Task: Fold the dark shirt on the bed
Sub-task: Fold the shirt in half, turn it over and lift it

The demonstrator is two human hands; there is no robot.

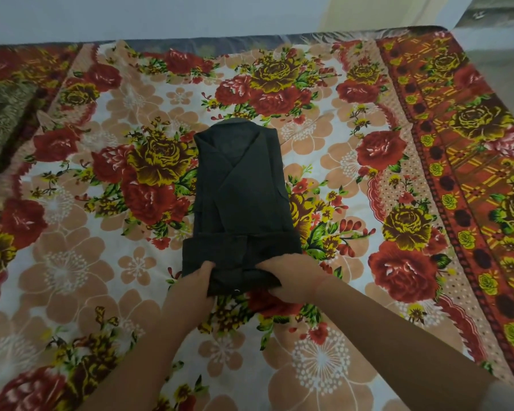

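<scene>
The dark shirt (239, 191) lies in the middle of the bed, folded into a long narrow strip with its collar at the far end and both sides turned in. Its near end is doubled over into a thicker band. My left hand (195, 284) grips the left part of that near band, thumb on top. My right hand (288, 275) grips the right part of the same band, fingers curled under the cloth. Both forearms reach in from the bottom edge of the view.
The bed is covered by a floral bedsheet (353, 179) in red, yellow and peach. A dark patterned pillow or blanket (0, 126) sits at the far left. A pale wall runs behind the bed, and the bed's right edge (487, 84) drops to the floor.
</scene>
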